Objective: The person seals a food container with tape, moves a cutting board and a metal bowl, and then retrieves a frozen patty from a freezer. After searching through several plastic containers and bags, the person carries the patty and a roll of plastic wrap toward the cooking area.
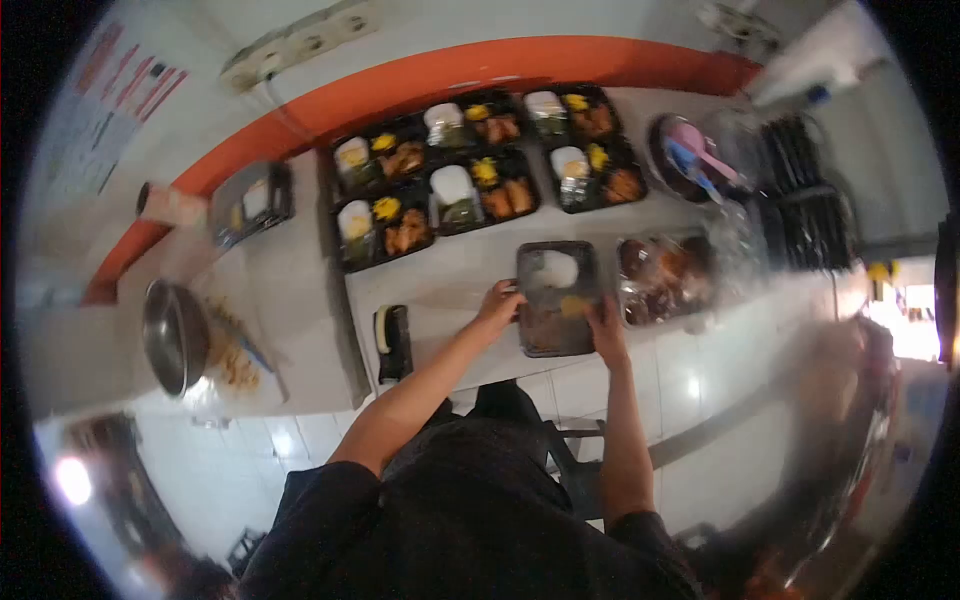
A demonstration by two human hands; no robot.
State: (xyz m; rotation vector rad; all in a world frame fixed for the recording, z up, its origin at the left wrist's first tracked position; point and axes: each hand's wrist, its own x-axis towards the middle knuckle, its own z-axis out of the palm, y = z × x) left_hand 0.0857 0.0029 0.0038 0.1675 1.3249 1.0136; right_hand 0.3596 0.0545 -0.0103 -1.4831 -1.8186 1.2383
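Observation:
A black meal box (pixel 557 330) with a cloudy clear lid sits at the front of the table between my hands. White rice and something yellow show dimly through the lid. My left hand (pixel 499 306) grips its left edge, fingers curled at the side. On the opposite edge my right hand (pixel 606 334) is closed round the box near its lower right corner. Just right of it stands a clear-covered tray of brown food (pixel 668 275). Behind are several open black meal boxes (pixel 485 190) with rice, yellow garnish and browned pieces.
A black-and-cream object (pixel 392 343) lies near the table's front left. Stacked black trays (pixel 808 225) and a bowl with a pink spoon (pixel 690 150) stand at the right. A metal bowl (pixel 175 338) and another lidded box (pixel 253 203) are on the left counter.

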